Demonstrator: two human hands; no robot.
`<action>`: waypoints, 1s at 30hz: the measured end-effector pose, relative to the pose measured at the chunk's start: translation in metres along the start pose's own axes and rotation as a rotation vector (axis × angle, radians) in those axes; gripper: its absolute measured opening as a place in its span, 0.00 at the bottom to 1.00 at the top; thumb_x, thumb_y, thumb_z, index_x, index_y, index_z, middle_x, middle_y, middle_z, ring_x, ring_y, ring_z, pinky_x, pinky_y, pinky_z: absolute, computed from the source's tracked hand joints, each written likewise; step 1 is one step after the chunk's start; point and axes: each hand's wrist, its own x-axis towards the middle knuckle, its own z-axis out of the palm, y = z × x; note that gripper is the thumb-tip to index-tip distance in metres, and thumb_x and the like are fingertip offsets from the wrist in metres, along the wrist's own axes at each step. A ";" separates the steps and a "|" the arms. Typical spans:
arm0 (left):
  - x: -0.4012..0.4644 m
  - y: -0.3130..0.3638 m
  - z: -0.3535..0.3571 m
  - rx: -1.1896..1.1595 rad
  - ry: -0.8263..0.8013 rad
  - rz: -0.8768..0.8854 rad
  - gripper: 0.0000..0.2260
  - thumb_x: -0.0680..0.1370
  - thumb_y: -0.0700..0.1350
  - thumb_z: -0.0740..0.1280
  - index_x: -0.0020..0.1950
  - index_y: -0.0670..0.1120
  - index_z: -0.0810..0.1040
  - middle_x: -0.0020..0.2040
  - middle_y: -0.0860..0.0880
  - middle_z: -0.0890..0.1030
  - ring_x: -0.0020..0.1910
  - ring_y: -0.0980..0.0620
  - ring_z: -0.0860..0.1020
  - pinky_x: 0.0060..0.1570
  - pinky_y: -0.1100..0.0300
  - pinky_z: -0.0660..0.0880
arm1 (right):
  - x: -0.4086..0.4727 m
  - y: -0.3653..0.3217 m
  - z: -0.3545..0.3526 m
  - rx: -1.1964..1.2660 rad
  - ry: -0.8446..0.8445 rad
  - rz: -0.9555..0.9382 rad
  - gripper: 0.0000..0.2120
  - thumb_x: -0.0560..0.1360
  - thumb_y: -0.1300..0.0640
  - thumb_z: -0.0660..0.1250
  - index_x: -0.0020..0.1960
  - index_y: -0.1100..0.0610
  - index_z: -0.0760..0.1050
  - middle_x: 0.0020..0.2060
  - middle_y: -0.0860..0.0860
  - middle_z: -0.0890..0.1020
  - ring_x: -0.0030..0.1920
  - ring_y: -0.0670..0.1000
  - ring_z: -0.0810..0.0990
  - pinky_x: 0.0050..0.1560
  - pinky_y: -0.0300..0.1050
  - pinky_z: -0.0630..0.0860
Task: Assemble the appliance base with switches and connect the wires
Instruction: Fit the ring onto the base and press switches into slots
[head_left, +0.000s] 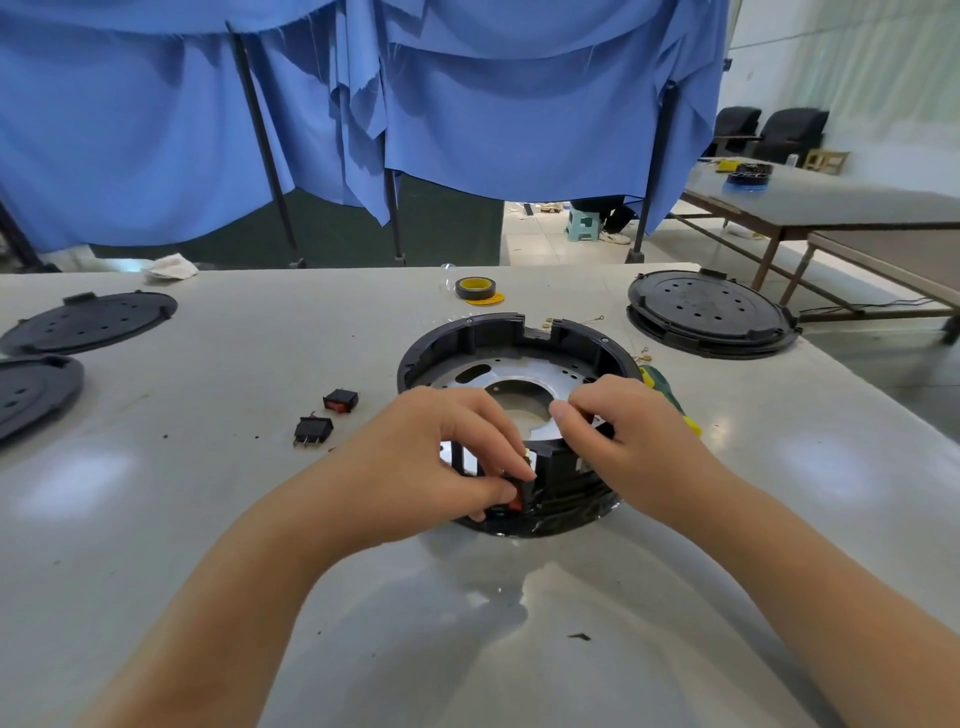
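My left hand (441, 457) pinches a switch (519, 493) at a slot in the near wall of the base (498, 332), which sits mid-bench (260, 519). My right hand (623, 431) curls over the rim, steadying it. Step in hand: seating switches. Next, I judge, press it square until flush; two spare switches (327, 415) lie left.

A single wide-angle view looks from the person's head, forward and steeply down over both forearms. It sits close above the worktop (208, 519), with the left grip (441, 457) and right grip (628, 436) near frame centre. Beyond the grips the view reaches the blue curtain (467, 104); straight lines bend toward the edges.
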 end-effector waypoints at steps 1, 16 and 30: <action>0.000 0.000 0.002 0.011 -0.002 -0.005 0.13 0.70 0.35 0.74 0.41 0.54 0.87 0.47 0.60 0.81 0.41 0.58 0.82 0.42 0.59 0.81 | 0.000 0.000 0.000 -0.002 0.002 -0.002 0.22 0.79 0.52 0.59 0.29 0.48 0.56 0.23 0.47 0.61 0.30 0.48 0.63 0.32 0.36 0.60; 0.004 -0.001 0.012 0.281 0.110 0.122 0.10 0.72 0.38 0.72 0.41 0.54 0.85 0.41 0.59 0.81 0.43 0.58 0.77 0.39 0.72 0.69 | 0.000 0.000 0.002 0.001 0.012 -0.008 0.21 0.79 0.52 0.57 0.29 0.45 0.55 0.23 0.46 0.61 0.30 0.47 0.65 0.33 0.34 0.61; 0.005 -0.013 0.015 0.281 0.055 0.065 0.17 0.66 0.48 0.77 0.52 0.59 0.76 0.51 0.64 0.77 0.55 0.65 0.72 0.51 0.75 0.66 | -0.004 -0.009 -0.004 0.020 -0.043 -0.017 0.19 0.75 0.42 0.56 0.34 0.51 0.75 0.28 0.46 0.75 0.34 0.47 0.73 0.39 0.41 0.67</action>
